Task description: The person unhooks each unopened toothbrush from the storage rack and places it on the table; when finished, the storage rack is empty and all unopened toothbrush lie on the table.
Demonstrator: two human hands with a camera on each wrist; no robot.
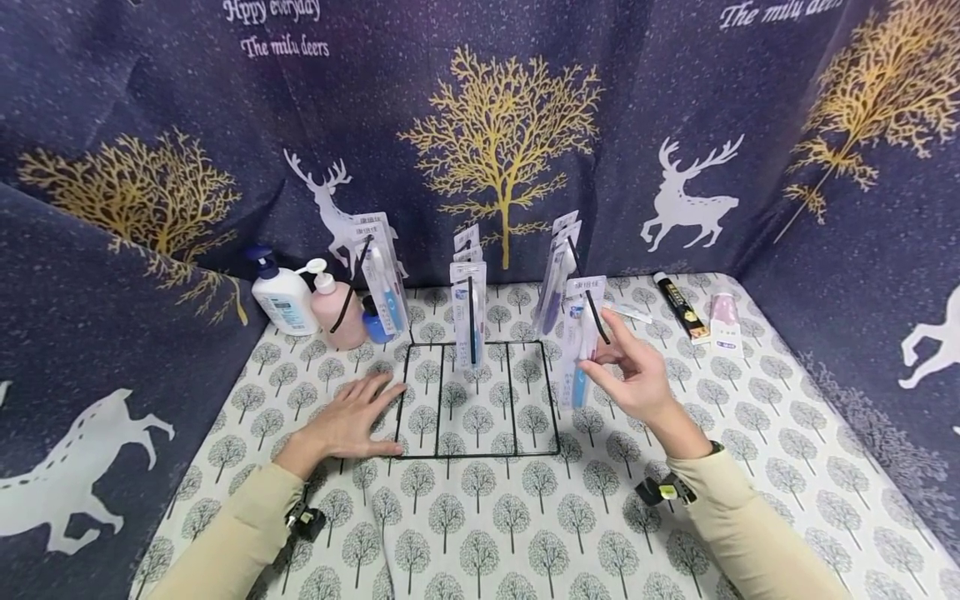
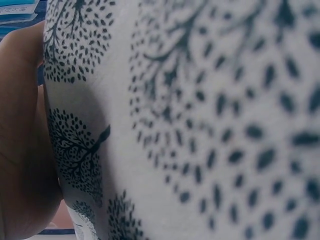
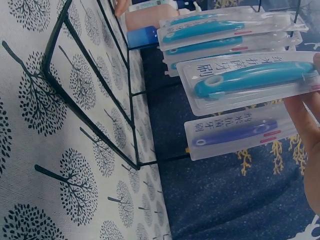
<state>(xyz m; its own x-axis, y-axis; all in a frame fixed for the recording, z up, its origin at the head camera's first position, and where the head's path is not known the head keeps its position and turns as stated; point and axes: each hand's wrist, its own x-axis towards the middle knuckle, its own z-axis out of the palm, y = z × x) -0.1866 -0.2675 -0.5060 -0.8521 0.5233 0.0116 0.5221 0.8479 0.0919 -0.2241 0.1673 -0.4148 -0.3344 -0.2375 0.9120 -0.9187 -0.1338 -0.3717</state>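
Observation:
My right hand (image 1: pixel 633 367) pinches the edge of a blister-packed toothbrush (image 1: pixel 578 387) with a blue handle. That pack is upright at the front end of the right hook of a black wire rack (image 1: pixel 498 455); whether the hook passes through it I cannot tell. In the right wrist view the toothbrush pack (image 3: pixel 250 82) lies across the fingers' side. My left hand (image 1: pixel 352 421) rests on the cloth with spread fingers, thumb and fingertips at the rack's left base wire. The left wrist view shows mostly cloth and part of that hand (image 2: pixel 25 135).
More toothbrush packs hang on the left hook (image 1: pixel 384 279), middle hook (image 1: pixel 468 308) and right hook (image 1: pixel 557 275). Behind left stand a white pump bottle (image 1: pixel 285 302), a pink pump bottle (image 1: pixel 339 317) and a blue bottle (image 1: pixel 377 323). Back right lie a black tube (image 1: pixel 681 307) and a pink-white tube (image 1: pixel 724 321).

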